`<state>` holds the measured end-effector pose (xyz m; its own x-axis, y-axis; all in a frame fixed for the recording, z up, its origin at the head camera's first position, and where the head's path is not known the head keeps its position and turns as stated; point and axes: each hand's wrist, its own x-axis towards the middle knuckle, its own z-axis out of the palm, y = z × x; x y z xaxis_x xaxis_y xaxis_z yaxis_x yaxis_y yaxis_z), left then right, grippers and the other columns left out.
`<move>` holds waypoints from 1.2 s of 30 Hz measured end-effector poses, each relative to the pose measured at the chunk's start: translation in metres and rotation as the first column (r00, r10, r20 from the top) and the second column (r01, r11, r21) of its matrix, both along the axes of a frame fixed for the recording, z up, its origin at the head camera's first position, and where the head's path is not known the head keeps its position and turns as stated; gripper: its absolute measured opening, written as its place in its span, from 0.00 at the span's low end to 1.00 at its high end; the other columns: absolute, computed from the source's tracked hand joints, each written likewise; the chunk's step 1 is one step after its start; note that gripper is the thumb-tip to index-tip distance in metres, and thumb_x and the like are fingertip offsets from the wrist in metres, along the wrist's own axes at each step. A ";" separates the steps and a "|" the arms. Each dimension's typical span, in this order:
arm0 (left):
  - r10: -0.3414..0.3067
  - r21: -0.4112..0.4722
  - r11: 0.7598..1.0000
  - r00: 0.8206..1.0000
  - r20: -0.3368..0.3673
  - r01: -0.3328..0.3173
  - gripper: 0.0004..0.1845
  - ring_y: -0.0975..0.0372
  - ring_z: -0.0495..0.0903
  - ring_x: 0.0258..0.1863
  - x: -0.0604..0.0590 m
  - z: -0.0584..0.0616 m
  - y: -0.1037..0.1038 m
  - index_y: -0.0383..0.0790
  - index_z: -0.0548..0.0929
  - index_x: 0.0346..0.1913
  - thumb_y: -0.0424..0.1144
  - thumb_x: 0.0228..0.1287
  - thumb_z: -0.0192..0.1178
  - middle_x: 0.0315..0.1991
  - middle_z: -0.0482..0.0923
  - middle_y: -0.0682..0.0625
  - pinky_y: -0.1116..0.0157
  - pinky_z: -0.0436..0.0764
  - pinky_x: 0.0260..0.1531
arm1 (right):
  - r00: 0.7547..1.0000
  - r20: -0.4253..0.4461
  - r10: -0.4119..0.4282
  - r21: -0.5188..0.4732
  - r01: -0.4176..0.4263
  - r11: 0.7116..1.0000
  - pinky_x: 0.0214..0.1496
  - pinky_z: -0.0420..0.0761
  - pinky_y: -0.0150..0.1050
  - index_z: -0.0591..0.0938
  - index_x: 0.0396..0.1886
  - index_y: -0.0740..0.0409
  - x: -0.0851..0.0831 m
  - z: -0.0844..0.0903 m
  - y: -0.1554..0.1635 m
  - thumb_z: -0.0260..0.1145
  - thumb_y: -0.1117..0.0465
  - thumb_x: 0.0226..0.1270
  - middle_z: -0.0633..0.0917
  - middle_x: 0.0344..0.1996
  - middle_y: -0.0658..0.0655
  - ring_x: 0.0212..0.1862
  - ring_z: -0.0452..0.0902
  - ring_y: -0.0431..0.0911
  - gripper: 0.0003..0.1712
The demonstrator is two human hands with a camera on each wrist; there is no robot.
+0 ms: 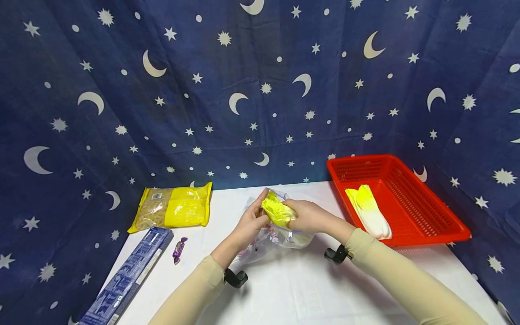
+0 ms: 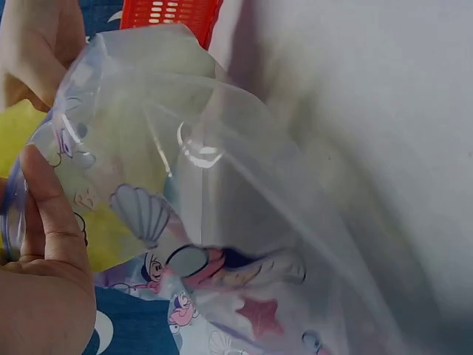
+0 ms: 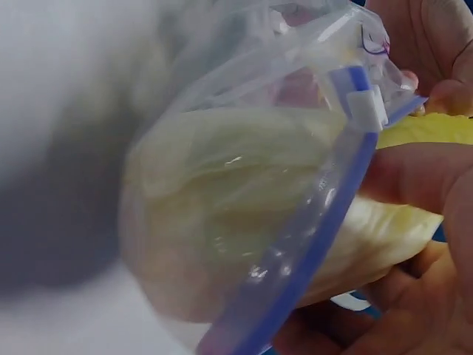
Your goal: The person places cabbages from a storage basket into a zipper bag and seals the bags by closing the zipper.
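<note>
A clear zip bag [image 1: 298, 239] is held between both hands above the white table, its mouth facing up. Yellow-and-white cabbage leaf [image 1: 278, 211] sticks out of the mouth, while its pale thick part lies inside the film. My left hand [image 1: 251, 223] pinches the bag's rim between thumb and fingers, beside the leaf. With curled fingers my right hand [image 1: 306, 215] grips the leaf at the opening. In the right wrist view a blue zip strip [image 3: 325, 200] with a white slider [image 3: 366, 111] crosses the leaf. Shell and starfish prints show in the left wrist view.
At the right, a red basket [image 1: 406, 216] holds another cabbage leaf [image 1: 367, 212]. A yellow bag of pasta-like pieces [image 1: 174, 208], a long blue box [image 1: 130, 275] and a purple wrapped candy [image 1: 179, 250] lie at the left. A patterned dark blue cloth [image 1: 260, 90] hangs behind.
</note>
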<state>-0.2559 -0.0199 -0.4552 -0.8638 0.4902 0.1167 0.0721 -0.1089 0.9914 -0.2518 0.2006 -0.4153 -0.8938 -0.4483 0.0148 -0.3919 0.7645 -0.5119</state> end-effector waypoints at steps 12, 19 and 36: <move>0.068 -0.057 0.996 0.997 -0.045 -0.070 0.49 0.63 0.69 0.31 -0.003 0.006 -0.003 0.56 0.48 0.84 0.21 0.63 0.50 0.77 0.56 0.41 0.64 0.87 0.38 | 0.973 0.006 -0.230 0.038 0.229 0.973 0.54 0.81 0.54 0.82 0.62 0.60 -0.011 -0.010 0.002 0.71 0.54 0.57 0.87 0.48 0.58 0.46 0.81 0.52 0.32; 0.166 -0.197 0.963 0.980 -0.107 -0.185 0.31 0.59 0.76 0.31 0.003 0.007 0.000 0.46 0.75 0.70 0.24 0.65 0.49 0.74 0.60 0.34 0.55 0.88 0.39 | 0.967 -0.024 -0.253 0.017 0.253 0.967 0.52 0.81 0.54 0.81 0.61 0.62 -0.014 -0.008 -0.002 0.70 0.55 0.57 0.87 0.49 0.59 0.46 0.81 0.53 0.32; 0.167 -0.282 0.937 0.973 -0.160 -0.207 0.27 0.52 0.82 0.30 0.007 0.005 0.006 0.41 0.71 0.65 0.23 0.62 0.51 0.67 0.72 0.36 0.56 0.86 0.32 | 0.951 -0.092 -0.294 0.120 0.304 0.945 0.38 0.81 0.51 0.84 0.54 0.57 -0.026 -0.011 0.001 0.70 0.53 0.55 0.88 0.41 0.55 0.39 0.81 0.52 0.26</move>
